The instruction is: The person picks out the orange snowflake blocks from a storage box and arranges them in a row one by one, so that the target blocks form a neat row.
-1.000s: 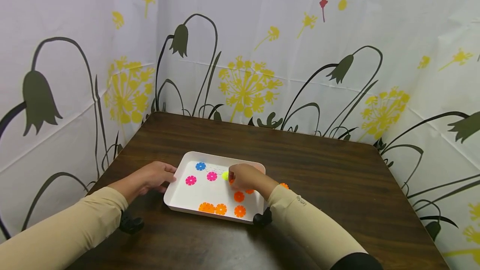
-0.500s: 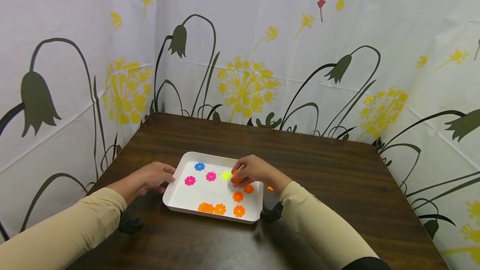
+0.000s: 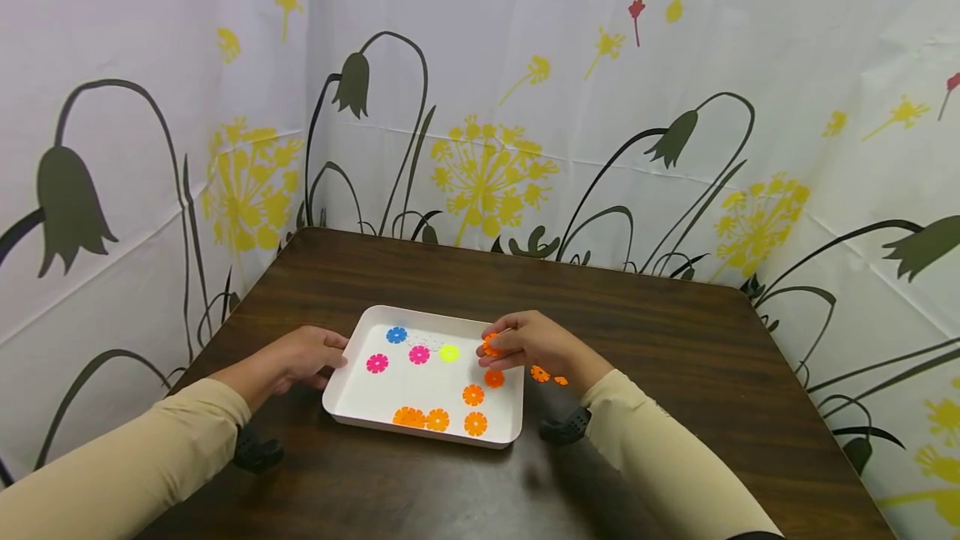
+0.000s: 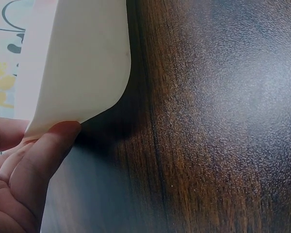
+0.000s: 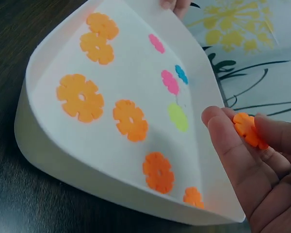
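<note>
A white tray (image 3: pixel 450 386) holds several flower-shaped plastic discs. My left hand (image 3: pixel 303 357) grips the tray's left wall; in the left wrist view its thumb (image 4: pixel 63 133) lies on the outside near a corner. Over the right side of the tray, my right hand (image 3: pixel 540 342) pinches an orange flower disc (image 5: pixel 250 130) between thumb and fingers. Inside lie a blue disc (image 3: pixel 397 335), two pink discs, one of them the nearer pink disc (image 3: pixel 377 363), a yellow disc (image 3: pixel 448 353), and several orange discs (image 5: pixel 80 97) along the front and right.
Two more orange discs (image 3: pixel 540 373) lie on the dark wooden table (image 3: pixel 637 315), just right of the tray. Faint transparent shapes show in the tray between the blue and yellow discs. A flower-printed curtain (image 3: pixel 487 65) hangs behind the table and along its sides.
My right hand has moved right, away from the yellow disc, carrying the orange disc. The yellow disc and the orange discs on the table show more fully. My left hand keeps its grip.
</note>
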`<action>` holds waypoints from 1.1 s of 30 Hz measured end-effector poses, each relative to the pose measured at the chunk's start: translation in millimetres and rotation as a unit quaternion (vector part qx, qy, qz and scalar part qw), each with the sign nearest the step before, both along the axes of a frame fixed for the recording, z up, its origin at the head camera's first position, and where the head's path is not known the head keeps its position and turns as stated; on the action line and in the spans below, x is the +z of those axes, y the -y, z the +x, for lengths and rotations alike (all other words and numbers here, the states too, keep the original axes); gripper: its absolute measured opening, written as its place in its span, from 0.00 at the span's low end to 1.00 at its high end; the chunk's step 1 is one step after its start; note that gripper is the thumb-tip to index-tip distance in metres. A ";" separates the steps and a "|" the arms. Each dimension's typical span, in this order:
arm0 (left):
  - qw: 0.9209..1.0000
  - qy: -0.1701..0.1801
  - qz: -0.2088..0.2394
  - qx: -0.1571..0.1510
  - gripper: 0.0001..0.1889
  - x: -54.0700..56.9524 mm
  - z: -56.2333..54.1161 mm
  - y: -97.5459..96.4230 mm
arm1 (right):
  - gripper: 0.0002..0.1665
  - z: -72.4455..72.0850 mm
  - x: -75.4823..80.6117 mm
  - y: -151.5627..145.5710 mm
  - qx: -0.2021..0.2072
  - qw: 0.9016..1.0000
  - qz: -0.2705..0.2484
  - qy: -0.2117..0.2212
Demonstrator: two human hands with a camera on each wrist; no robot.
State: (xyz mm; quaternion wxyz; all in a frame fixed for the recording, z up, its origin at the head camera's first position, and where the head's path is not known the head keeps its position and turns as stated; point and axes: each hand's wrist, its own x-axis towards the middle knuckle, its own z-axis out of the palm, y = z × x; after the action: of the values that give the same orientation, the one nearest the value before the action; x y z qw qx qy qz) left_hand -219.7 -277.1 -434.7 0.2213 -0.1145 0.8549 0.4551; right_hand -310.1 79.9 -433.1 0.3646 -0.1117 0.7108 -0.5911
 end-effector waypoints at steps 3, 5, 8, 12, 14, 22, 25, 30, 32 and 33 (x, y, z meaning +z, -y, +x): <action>1.000 0.000 -0.002 -0.001 0.24 0.7 0.0 -0.2 | 0.28 -2.4 -2.8 -9.5 -0.003 1.000 -0.016 0.012; 1.000 0.001 -0.002 -0.001 0.24 0.9 0.1 -0.5 | 0.29 -3.6 -5.0 -15.7 -0.005 0.999 -0.024 0.021; 1.000 0.003 -0.003 0.001 0.24 0.9 0.2 -0.8 | 0.31 -3.9 -6.9 -25.9 -0.012 0.999 -0.031 0.026; 1.000 0.004 -0.001 0.002 0.24 1.2 -0.1 -1.1 | 0.32 -4.4 -7.3 -41.5 -0.028 0.999 -0.036 0.020; 1.000 0.004 -0.001 0.002 0.24 1.3 -0.4 -1.4 | 0.31 -5.1 -7.4 -50.4 -0.037 0.998 -0.038 0.022; 1.000 0.002 -0.002 -0.001 0.24 0.6 -1.4 -1.2 | 0.30 -8.1 -12.9 -88.4 -0.079 0.996 -0.038 0.021; 1.000 -0.003 0.006 -0.006 0.24 0.3 -0.9 -0.6 | 0.30 -8.4 -15.9 -101.7 -0.088 0.995 -0.033 0.015; 1.000 -0.011 0.019 -0.009 0.23 -1.0 -0.6 0.0 | 0.28 -7.4 -22.0 -119.2 -0.094 0.995 -0.020 0.003; 1.000 -0.011 0.017 -0.009 0.24 -1.3 -0.9 -0.3 | 0.27 -6.3 -24.5 -125.0 -0.095 0.995 -0.007 -0.005; 1.000 -0.010 0.016 -0.008 0.24 -1.7 -1.1 -0.7 | 0.26 -5.6 -25.5 -127.7 -0.097 0.995 0.001 -0.009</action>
State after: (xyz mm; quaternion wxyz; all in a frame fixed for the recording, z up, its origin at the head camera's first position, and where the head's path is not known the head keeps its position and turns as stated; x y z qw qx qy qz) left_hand -220.9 -276.5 -436.4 0.2181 -0.0994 0.8506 0.4681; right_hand -315.7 207.6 -458.5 0.2992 -0.0472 0.7223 -0.6217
